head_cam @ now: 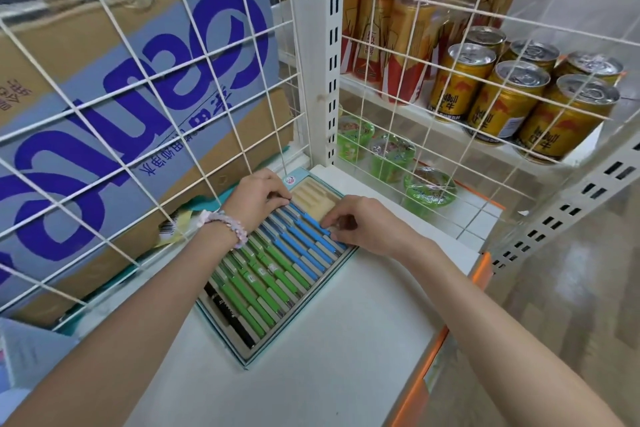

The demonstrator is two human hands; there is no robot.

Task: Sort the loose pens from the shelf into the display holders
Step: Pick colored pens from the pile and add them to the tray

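A flat display holder tray [242, 355] lies on the white shelf [329, 340]. It holds rows of blue pens [298, 246], green pens [256, 291] and black pens [230, 315]; its far end shows bare beige slots [313, 196]. My left hand [258, 199], with a bead bracelet on the wrist, has its fingertips curled on the far end of one blue pen. My right hand [360, 222] pinches the near end of that same pen at the tray's right edge.
A white wire grid [145, 87] fences the shelf's left side, with a large cardboard box [131, 80] behind it. Beyond the right grid stand gold cans [502, 97], tea bottles [408, 21] and green noodle cups [429, 189]. An orange strip [420, 381] edges the shelf front.
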